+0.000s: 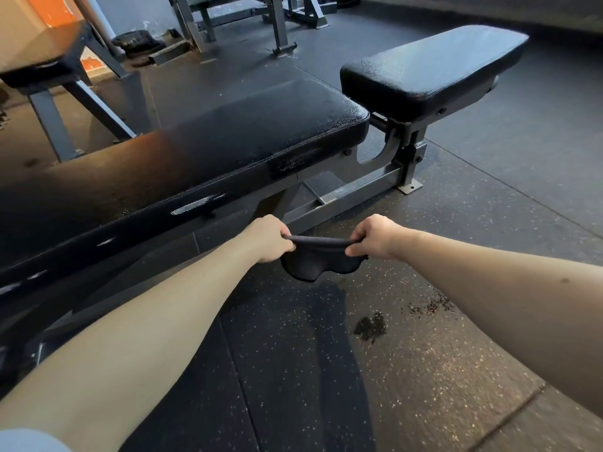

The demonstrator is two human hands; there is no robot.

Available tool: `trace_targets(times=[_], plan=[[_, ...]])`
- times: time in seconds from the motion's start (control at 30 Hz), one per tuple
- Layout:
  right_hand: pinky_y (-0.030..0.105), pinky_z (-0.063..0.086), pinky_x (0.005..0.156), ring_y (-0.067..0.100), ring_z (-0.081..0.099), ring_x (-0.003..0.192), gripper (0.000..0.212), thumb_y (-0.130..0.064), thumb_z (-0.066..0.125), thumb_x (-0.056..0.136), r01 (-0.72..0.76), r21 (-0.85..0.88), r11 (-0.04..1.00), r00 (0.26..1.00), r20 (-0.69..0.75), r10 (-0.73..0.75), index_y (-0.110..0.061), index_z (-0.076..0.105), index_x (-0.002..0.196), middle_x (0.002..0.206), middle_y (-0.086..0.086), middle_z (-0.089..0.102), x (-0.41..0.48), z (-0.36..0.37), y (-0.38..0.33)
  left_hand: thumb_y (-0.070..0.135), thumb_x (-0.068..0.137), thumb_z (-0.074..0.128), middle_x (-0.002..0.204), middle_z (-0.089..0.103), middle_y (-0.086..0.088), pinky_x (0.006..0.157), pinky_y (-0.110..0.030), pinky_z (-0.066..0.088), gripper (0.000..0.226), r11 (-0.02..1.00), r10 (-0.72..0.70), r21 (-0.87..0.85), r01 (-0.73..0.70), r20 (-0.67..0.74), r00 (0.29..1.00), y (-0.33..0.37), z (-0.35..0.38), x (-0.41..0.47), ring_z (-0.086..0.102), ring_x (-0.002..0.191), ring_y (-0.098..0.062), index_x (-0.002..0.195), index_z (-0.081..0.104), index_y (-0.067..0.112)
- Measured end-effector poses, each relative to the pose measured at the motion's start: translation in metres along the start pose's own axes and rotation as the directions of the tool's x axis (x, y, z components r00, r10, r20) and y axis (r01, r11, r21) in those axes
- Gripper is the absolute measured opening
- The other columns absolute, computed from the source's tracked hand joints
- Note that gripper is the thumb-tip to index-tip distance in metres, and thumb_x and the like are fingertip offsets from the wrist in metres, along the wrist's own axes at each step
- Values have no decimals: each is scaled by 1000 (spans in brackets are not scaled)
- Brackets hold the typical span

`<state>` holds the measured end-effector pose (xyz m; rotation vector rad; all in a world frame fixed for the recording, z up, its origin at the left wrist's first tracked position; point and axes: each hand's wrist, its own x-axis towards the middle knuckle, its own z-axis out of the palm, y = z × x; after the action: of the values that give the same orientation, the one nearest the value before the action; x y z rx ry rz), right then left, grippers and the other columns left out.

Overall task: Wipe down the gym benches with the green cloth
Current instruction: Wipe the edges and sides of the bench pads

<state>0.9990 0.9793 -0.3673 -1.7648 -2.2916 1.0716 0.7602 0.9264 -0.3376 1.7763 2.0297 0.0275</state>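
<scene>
**Cloth** (318,259): held off the floor between your two hands. Its top edge is pulled taut and the rest sags below. It reads dark in this light, so green cannot be confirmed.

**Left hand** (267,238): fingers curled round the cloth's left end.

**Right hand** (375,236): clasping the right end.

**Bench, long pad** (228,148): at 11 o'clock from your hands, near but not touching. Its long axis runs from 8 o'clock to 2 o'clock.

**Bench, seat pad** (434,66): at 1 o'clock, farther off, on the same line.

**Nearer hand**: your left, by my judgement, since the long pad's near edge passes just above it. A wipe would likely follow the 8-to-2 line.

**Wet patch** (370,327): on the floor at 6 o'clock from your right hand.
</scene>
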Motion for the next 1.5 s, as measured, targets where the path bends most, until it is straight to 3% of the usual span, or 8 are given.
trace_targets(times=[0.1,0.23,0.6,0.83,0.93,1.0,1.23,1.5], plan=[[31,53,81,22,67,93,19,-33,83,82,3,106,994,999,-36,1,-18,72,79,101,4,73,0,-2,-2,36,100,55,93,64,-3,87,-41,52,25,999,-3,43,5,-54,999,-2,-2,1,55,101,-24,89,72,22],[36,58,73,24,66,77,19,-30,80,85,-31,396,918,998,-45,53,-13,70,82,83,6,70,0,-3,-10,35,97,54,72,57,-3,60,-29,39,33,990,-33,-142,11,-153,988,0,-3,3,55,72,-21,69,53,17],[51,61,86,38,70,99,30,-11,44,101,-231,918,322,969,248,-12,11,60,113,113,27,69,-6,-19,-60,54,80,78,99,68,6,74,-31,55,40,849,69,-513,-125,-126,990,28,0,-1,65,90,-11,105,63,26],[30,60,70,24,69,82,23,0,58,89,-101,759,643,990,13,140,-3,68,109,100,13,73,3,-15,-54,18,89,68,92,72,7,72,-21,50,11,868,46,-468,-167,-259,965,19,-14,3,66,91,-10,99,72,22],[37,52,98,23,65,110,55,-9,81,69,-75,594,801,995,95,23,-15,69,122,117,4,71,6,-4,-42,15,88,66,93,75,3,84,-28,52,14,775,50,-604,-183,-230,972,18,-20,4,68,92,-12,92,75,24],[31,50,95,20,68,108,33,-13,84,77,-50,556,830,991,129,-27,-17,76,109,110,2,75,4,2,-39,17,83,65,96,76,0,92,-35,53,15,697,13,-696,-170,-226,974,18,-22,5,68,99,-17,89,76,24],[34,57,71,23,69,75,9,-14,81,84,69,758,649,995,-5,-100,-11,73,84,85,10,74,-4,-12,-46,22,87,77,106,67,5,84,-23,52,30,805,-71,-587,-84,-235,969,9,-10,6,64,98,-12,113,62,23],[49,56,98,31,72,96,19,-21,66,98,39,927,373,999,-23,-48,-3,70,104,100,15,76,-2,-8,-68,33,91,73,96,72,16,72,-11,47,19,817,121,-529,-231,-234,965,30,-23,-16,67,89,1,110,73,29]])
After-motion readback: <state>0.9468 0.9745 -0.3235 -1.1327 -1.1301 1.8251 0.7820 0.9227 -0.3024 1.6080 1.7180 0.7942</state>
